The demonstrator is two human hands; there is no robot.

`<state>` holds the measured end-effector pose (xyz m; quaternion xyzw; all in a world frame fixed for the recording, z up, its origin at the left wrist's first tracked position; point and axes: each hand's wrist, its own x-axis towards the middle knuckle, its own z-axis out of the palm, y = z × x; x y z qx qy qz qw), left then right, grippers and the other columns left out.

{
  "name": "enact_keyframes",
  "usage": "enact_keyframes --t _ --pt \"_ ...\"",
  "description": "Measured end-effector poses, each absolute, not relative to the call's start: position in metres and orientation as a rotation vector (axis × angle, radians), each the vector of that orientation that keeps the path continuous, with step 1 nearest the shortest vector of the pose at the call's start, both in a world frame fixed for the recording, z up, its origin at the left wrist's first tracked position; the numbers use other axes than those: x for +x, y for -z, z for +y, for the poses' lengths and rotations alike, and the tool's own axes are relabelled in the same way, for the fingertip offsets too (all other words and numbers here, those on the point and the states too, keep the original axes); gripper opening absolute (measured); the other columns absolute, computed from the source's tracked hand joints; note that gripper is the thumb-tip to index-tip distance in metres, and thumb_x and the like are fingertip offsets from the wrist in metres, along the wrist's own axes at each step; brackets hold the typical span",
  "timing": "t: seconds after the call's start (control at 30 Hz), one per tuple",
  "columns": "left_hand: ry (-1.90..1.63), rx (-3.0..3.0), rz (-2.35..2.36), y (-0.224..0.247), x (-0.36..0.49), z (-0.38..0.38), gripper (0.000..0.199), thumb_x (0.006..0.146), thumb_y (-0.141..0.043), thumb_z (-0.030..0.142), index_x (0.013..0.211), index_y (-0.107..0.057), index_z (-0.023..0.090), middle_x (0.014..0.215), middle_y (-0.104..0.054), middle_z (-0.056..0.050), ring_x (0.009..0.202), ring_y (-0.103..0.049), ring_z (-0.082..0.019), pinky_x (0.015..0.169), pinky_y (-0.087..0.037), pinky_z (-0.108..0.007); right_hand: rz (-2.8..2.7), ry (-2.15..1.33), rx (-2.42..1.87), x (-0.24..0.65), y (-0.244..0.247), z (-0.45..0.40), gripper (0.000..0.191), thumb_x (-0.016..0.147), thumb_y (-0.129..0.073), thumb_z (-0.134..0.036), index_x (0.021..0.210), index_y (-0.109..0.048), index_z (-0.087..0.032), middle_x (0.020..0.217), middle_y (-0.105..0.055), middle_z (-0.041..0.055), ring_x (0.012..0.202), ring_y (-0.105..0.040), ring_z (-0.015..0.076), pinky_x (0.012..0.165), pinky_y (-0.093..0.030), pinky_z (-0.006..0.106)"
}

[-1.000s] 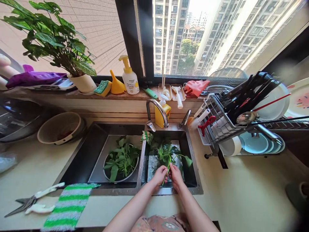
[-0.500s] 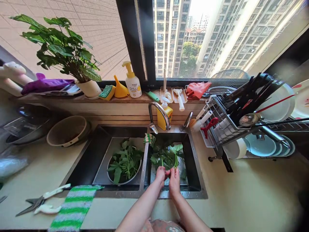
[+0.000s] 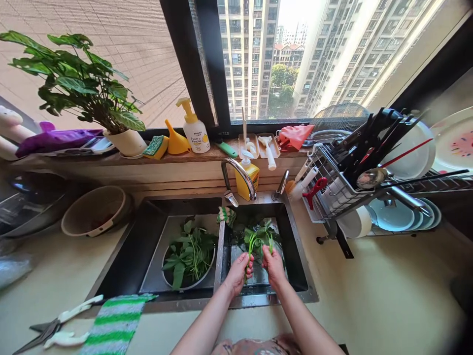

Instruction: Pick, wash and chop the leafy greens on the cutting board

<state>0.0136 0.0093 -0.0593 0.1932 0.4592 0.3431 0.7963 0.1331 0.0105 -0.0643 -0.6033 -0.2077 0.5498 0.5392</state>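
- Two bare hands are over the right basin (image 3: 296, 259) of the sink, a little apart from each other, wrists near its front edge.
- Left hand (image 3: 238, 272): fingers curled round green stems (image 3: 252, 246), whose lower ends run down beside the fingers.
- Right hand (image 3: 274, 267): thumb and fingers pinch more stems of the same kind, upright at the fingertips (whether the two lots join beneath the leaves, I cannot tell).
- Leafy greens (image 3: 263, 230) lie in the right basin just beyond both hands, above a wet, shiny bottom.
- Left basin (image 3: 127, 251): a round bowl (image 3: 201, 282) stands in it, near the divider, heaped with a second pile of greens (image 3: 188, 256), some leaves hanging over the rim.
- At the back of the divider sits a green-and-white scrubber (image 3: 226, 215); the curved faucet (image 3: 240, 170) rises behind it, with a yellow bottle (image 3: 247, 181) next to the spout.
- On the counter at front left, shears (image 3: 55, 329) lie with their blades parted, near a green-and-grey striped cloth (image 3: 116, 323) that reaches the sink's edge.
- To the right stands a dish rack (image 3: 332, 199) with knives, a ladle and plates.
- Along the sill: a potted plant (image 3: 127, 143), a sponge (image 3: 155, 147), a yellow funnel (image 3: 177, 142) and a pump bottle (image 3: 196, 135).
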Motion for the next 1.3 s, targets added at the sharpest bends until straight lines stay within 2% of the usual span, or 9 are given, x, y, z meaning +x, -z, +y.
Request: enact_keyframes --t 0.17,0.37,0.5,0.63,0.73,0.83,0.93,1.1,1.3 --pt "-0.677 0.542 1.051 0.062 0.023 -0.001 0.046 0.065 -0.056 0.062 0.070 -0.044 0.017 0.049 -0.040 0.009 0.038 -0.027 -0.001 0.041 -0.014 -0.016 -0.369 -1.590 -1.295 0.125 0.060 0.019 0.041 0.053 -0.073 -0.049 0.067 -0.049 -0.018 0.041 -0.035 -0.0116 0.035 -0.030 0.0043 0.037 -0.023 0.018" --pt "-0.885 0.343 1.235 0.075 0.035 0.000 0.046 0.062 -0.060 0.060 0.072 -0.044 0.018 0.048 -0.038 0.010 0.035 -0.029 -0.001 0.039 -0.015 -0.015 -0.374 -1.554 -1.316 0.112 0.062 0.014 0.044 0.050 -0.074 -0.049 0.071 -0.053 -0.016 0.052 -0.053 -0.0059 0.037 -0.035 0.0036 0.036 -0.024 0.016" --pt "-0.954 0.104 1.327 0.084 0.038 0.010 0.037 0.070 -0.058 0.052 0.073 -0.044 0.019 0.047 -0.035 0.010 0.033 -0.030 -0.002 0.038 -0.018 -0.015 -0.401 -1.416 -1.379 0.099 0.065 -0.001 0.044 0.053 -0.070 -0.053 0.071 -0.052 -0.018 0.049 -0.053 -0.0056 0.038 -0.042 0.0082 0.036 -0.031 0.019" --pt "-0.948 0.097 1.379 0.086 0.025 0.027 0.034 0.078 -0.049 0.048 0.065 -0.038 0.019 0.045 -0.033 0.010 0.032 -0.029 -0.003 0.037 -0.020 -0.016 -0.554 -1.236 -1.371 0.095 0.066 -0.018 0.037 0.058 -0.069 -0.050 0.067 -0.054 -0.017 0.060 -0.060 -0.0009 0.054 -0.053 0.0115 0.051 -0.041 0.022" --pt "-0.938 0.194 1.365 0.084 0.013 0.034 0.031 0.077 -0.050 0.047 0.068 -0.041 0.019 0.046 -0.038 0.009 0.033 -0.032 -0.003 0.037 -0.018 -0.016 -0.516 -1.254 -1.363 0.103 0.060 -0.020 0.037 0.062 -0.067 -0.050 0.071 -0.053 -0.017 0.057 -0.056 -0.0040 0.042 -0.042 0.0063 0.041 -0.031 0.019" --pt "-0.943 0.302 1.352 0.079 0.007 0.035 0.034 0.073 -0.053 0.051 0.069 -0.041 0.019 0.044 -0.035 0.011 0.031 -0.027 -0.002 0.037 -0.012 -0.015 -0.454 -1.224 -1.293 0.122 0.046 -0.011 0.037 0.067 -0.064 -0.051 0.074 -0.048 -0.019 0.059 -0.052 -0.0067 0.036 -0.030 0.0021 0.036 -0.021 0.017" --pt "-0.938 0.384 1.331 0.071 0.005 0.032 0.038 0.069 -0.055 0.054 0.068 -0.041 0.019 0.044 -0.033 0.012 0.032 -0.023 -0.002 0.037 -0.009 -0.016 -0.490 -1.168 -1.241 0.143 0.032 0.001 0.036 0.070 -0.062 -0.051 0.075 -0.046 -0.019 0.064 -0.053 -0.0063 0.038 -0.032 0.0016 0.038 -0.022 0.016" --pt "-0.825 0.647 1.280 0.058 0.015 0.019 0.044 0.064 -0.055 0.062 0.074 -0.047 0.019 0.044 -0.036 0.011 0.034 -0.024 -0.003 0.038 -0.013 -0.017 -0.599 -1.452 -1.321 0.145 0.036 0.011 0.048 0.058 -0.069 -0.054 0.083 -0.055 -0.016 0.061 -0.056 -0.0034 0.041 -0.039 0.0045 0.040 -0.025 0.017" --pt "-0.567 1.023 1.201 0.051 0.018 0.000 0.048 0.072 -0.038 0.065 0.074 -0.049 0.018 0.045 -0.032 0.010 0.038 -0.024 -0.006 0.039 -0.020 -0.020 -0.755 -1.572 -1.364 0.135 0.043 0.016 0.044 0.059 -0.067 -0.055 0.073 -0.058 -0.014 0.049 -0.047 -0.0059 0.042 -0.037 0.0063 0.042 -0.027 0.019"
